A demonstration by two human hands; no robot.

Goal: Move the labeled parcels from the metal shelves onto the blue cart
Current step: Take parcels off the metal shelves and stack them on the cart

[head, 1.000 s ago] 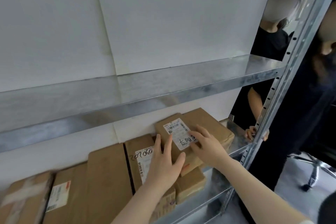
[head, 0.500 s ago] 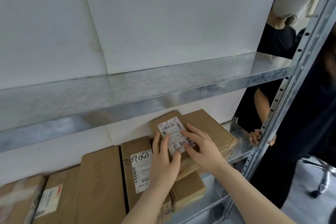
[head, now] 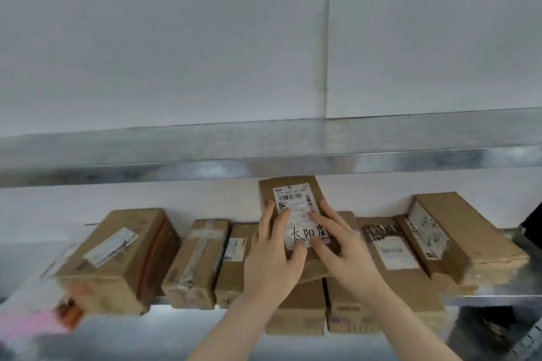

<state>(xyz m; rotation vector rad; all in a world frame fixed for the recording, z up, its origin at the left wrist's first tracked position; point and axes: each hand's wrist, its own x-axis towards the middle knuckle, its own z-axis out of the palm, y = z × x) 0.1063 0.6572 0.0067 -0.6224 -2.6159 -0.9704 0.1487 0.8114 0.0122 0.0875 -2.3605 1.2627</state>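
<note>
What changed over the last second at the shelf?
Mostly the view: the head turned left to face the lower shelf squarely, so the people at the right left the frame. The labelled parcel now points straight away from the person; whether it lifted is unclear. Unchanged: left hand and right hand stay flat on it; the other parcels lie untouched.

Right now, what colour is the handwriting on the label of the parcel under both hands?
Black handwriting on a white label; head view.

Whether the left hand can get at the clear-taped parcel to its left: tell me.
Probably yes. The left hand rests on the handwritten-label parcel; the clear-taped parcel stands close by on the same shelf, its top and front uncovered, with one narrow parcel between.
</note>
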